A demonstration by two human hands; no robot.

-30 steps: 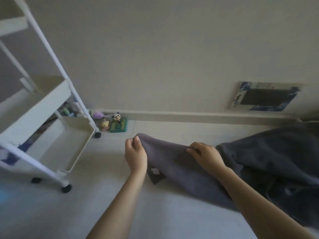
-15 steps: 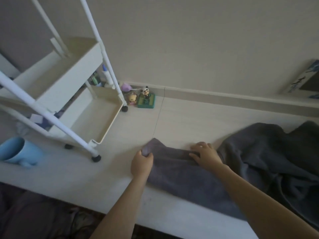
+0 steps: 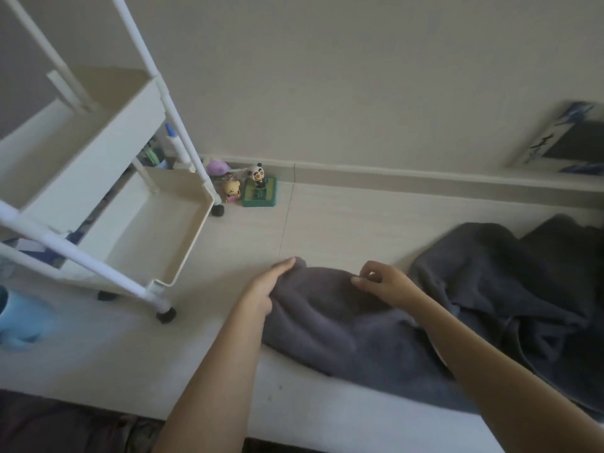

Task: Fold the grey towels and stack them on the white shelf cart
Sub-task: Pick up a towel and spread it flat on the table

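Note:
A grey towel [image 3: 330, 318] lies stretched across the pale table [image 3: 202, 348], running from the middle toward the front right edge. My left hand [image 3: 266, 287] grips its left end, fingers tucked under the cloth and thumb on top. My right hand [image 3: 382, 284] rests on the towel's far edge with curled fingers pinching the cloth. A heap of darker grey towels [image 3: 523, 289] lies just to the right, touching the first towel. The white shelf cart [image 3: 183, 223] stands at the left on black wheels, with nothing in the two trays that show.
Small toy figurines [image 3: 258, 188] stand by the wall behind the cart's wheel. A blue mug [image 3: 19, 322] lies at the far left. A blue and white box [image 3: 562, 142] leans on the wall at the right. Bottles show behind the cart.
The towel, held up a second ago, now lies on the table. My hands came down with it, and the view dropped and shifted so the cart sits closer.

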